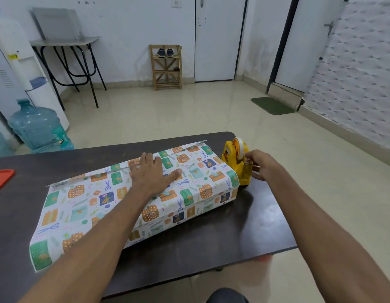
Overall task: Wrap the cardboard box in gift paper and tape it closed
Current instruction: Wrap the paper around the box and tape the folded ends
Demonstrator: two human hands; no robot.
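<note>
The box lies lengthwise on the dark table (pixel 222 232), fully covered by gift paper (pixel 84 206) printed with presents and scissors; no cardboard shows. My left hand (pixel 151 171) presses flat on top of it, fingers spread over the paper's overlapping edge. A yellow tape dispenser (pixel 237 162) with a white roll stands at the box's right end. My right hand (pixel 260 165) is at the dispenser's cutter side, fingertips pinching the tape end there.
A red flat lid (pixel 1 179) lies at the table's left edge. Beyond the table are floor, two water jugs (pixel 39 127) and a dispenser at left, a folding table, a wooden shoe rack (pixel 166 66) and a green mat (pixel 272 106).
</note>
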